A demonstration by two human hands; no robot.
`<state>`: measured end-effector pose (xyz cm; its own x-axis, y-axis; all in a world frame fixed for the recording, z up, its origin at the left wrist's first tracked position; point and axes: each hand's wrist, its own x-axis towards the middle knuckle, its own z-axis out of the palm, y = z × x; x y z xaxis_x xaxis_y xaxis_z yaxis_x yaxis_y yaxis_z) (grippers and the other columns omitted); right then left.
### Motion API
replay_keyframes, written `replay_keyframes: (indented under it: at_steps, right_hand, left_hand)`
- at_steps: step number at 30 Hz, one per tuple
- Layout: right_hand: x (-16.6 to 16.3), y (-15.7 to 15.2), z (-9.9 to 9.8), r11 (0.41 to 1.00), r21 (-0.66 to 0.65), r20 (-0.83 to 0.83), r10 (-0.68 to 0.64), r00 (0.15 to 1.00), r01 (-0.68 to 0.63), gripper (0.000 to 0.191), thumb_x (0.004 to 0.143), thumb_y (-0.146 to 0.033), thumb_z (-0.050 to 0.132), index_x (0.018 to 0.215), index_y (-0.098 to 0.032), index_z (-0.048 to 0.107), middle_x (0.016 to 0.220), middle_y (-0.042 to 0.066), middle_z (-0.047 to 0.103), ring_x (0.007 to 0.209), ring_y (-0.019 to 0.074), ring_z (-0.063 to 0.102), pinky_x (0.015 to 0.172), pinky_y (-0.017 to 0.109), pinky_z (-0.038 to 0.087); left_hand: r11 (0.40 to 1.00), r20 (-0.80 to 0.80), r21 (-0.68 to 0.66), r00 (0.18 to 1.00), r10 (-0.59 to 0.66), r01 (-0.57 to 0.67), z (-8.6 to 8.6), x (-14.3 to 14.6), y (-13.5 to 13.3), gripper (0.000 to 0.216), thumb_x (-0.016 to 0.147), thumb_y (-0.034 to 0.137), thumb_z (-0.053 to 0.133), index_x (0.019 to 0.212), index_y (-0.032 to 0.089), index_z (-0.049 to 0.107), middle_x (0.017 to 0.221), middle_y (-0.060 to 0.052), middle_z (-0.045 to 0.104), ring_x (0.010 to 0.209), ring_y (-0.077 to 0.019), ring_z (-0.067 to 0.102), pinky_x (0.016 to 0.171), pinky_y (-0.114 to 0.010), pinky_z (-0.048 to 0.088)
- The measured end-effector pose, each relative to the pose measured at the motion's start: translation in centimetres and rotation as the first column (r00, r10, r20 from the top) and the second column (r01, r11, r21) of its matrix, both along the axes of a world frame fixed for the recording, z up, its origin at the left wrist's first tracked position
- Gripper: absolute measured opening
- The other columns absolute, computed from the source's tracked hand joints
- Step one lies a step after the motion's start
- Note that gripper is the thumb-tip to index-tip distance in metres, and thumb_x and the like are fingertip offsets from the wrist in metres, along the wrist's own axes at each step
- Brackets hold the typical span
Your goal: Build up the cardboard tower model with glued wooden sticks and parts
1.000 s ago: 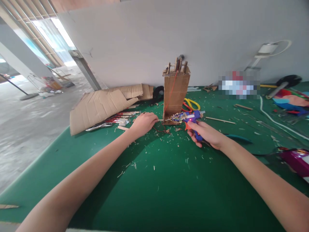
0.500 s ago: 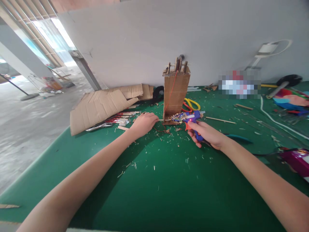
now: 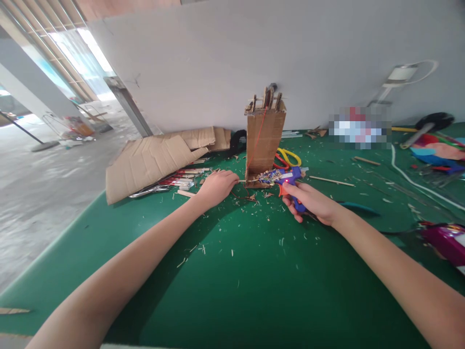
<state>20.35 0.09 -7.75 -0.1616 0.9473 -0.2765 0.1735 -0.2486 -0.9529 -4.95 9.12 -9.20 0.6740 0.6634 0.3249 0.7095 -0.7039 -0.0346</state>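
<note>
A blue hot glue gun [image 3: 286, 177] with an orange trigger is gripped in my right hand [image 3: 308, 199]. Its nozzle end, crusted with glue and bits, points left into the base of a tall cardboard frame [image 3: 266, 138]. That frame stands upright, with small wheel-like cardboard pieces and a stick across its top and a red string [image 3: 260, 131] running down the front. My left hand [image 3: 218, 188] is closed at the left of the base, fingers pinching a thin wooden stick [image 3: 242, 181] whose tip reaches toward the nozzle. The exact contact there is too small to tell.
Flattened cardboard [image 3: 156, 165] and packaged sticks [image 3: 178, 179] lie to the left. Behind the glue gun are yellow-handled scissors [image 3: 290, 156]. A loose stick [image 3: 331, 181], a white cable [image 3: 407, 174] and a magenta object [image 3: 445, 242] are at the right. Scraps litter the green table [image 3: 254, 281].
</note>
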Motion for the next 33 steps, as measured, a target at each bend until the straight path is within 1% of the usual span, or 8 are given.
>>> replay_keyframes:
  at_steps: [6,10,12,15,17,23,29,33]
  right_hand:
    - [0.06,-0.02,-0.05,1.0,0.005,-0.003,0.003,1.0,-0.003,0.038,0.082,-0.054,0.052,0.069,-0.02,0.045,0.058,-0.001,0.049,0.041,0.0079,0.046,0.034,0.022,0.042]
    - [0.07,0.01,-0.11,1.0,0.009,0.001,0.001,1.0,-0.001,0.038,0.082,-0.054,0.052,0.069,-0.019,0.045,0.058,-0.001,0.049,0.041,0.0078,0.047,0.034,0.022,0.042]
    - [0.05,0.02,-0.1,1.0,0.009,0.001,0.002,1.0,-0.002,0.038,0.083,-0.054,0.051,0.068,-0.019,0.045,0.057,-0.001,0.049,0.041,0.008,0.047,0.034,0.023,0.042]
    - [0.0,-0.01,0.02,1.0,0.002,0.005,0.005,1.0,-0.005,0.038,0.084,-0.053,0.05,0.068,-0.019,0.044,0.054,-0.002,0.049,0.039,0.0084,0.047,0.035,0.023,0.043]
    - [-0.04,-0.05,0.16,1.0,-0.005,0.014,0.001,1.0,-0.001,0.037,0.084,-0.053,0.049,0.069,-0.02,0.044,0.053,-0.001,0.049,0.039,0.0085,0.047,0.035,0.023,0.042]
    - [-0.22,-0.15,0.46,1.0,-0.006,0.009,-0.012,1.0,0.012,0.036,0.084,-0.052,0.049,0.068,-0.02,0.045,0.052,-0.002,0.049,0.037,0.0084,0.047,0.035,0.023,0.042]
    - [-0.24,-0.12,0.36,1.0,-0.002,0.009,-0.012,1.0,0.012,0.036,0.084,-0.051,0.05,0.068,-0.02,0.045,0.052,-0.002,0.049,0.038,0.0083,0.047,0.034,0.022,0.042]
    - [-0.16,-0.05,0.18,1.0,0.003,0.0,0.0,1.0,0.0,0.037,0.083,-0.053,0.051,0.067,-0.019,0.046,0.054,-0.002,0.049,0.04,0.0081,0.047,0.035,0.023,0.044]
  left_hand:
    - [1.0,-0.038,-0.002,0.999,-0.002,0.002,-0.03,-0.14,0.14,0.029,0.096,0.027,0.033,0.098,0.019,0.06,0.096,-0.004,0.065,0.091,-0.0185,0.058,0.084,-0.033,0.042]
    - [1.0,-0.03,0.025,1.0,0.008,-0.008,-0.03,-0.25,0.0,0.023,0.092,0.032,0.043,0.105,0.018,0.057,0.103,-0.005,0.063,0.094,-0.0202,0.057,0.085,-0.034,0.042]
    - [0.999,-0.02,0.038,1.0,0.017,-0.016,0.0,-0.22,-0.1,0.02,0.091,0.029,0.045,0.104,0.018,0.056,0.102,-0.005,0.063,0.093,-0.0203,0.057,0.083,-0.033,0.042]
    - [0.999,-0.011,0.033,1.0,0.012,-0.012,0.09,-0.12,-0.17,0.02,0.093,0.026,0.041,0.096,0.019,0.059,0.095,-0.004,0.063,0.088,-0.0193,0.057,0.08,-0.033,0.043]
    - [1.0,-0.003,0.023,1.0,0.011,-0.011,0.13,-0.07,-0.18,0.021,0.093,0.027,0.04,0.094,0.019,0.06,0.094,-0.004,0.064,0.088,-0.0191,0.057,0.08,-0.033,0.043]
    - [1.0,-0.001,0.003,1.0,0.012,-0.012,-0.07,-0.07,0.01,0.026,0.095,0.028,0.037,0.096,0.02,0.061,0.095,-0.004,0.064,0.089,-0.0189,0.058,0.081,-0.033,0.043]
    - [1.0,-0.019,-0.003,1.0,-0.003,0.003,-0.37,-0.19,0.38,0.027,0.095,0.028,0.035,0.096,0.02,0.061,0.094,-0.003,0.064,0.09,-0.0178,0.058,0.085,-0.033,0.042]
    - [1.0,-0.017,0.027,1.0,0.006,-0.005,-0.29,-0.26,0.16,0.023,0.093,0.03,0.041,0.104,0.019,0.057,0.1,-0.005,0.062,0.093,-0.0192,0.057,0.084,-0.033,0.042]
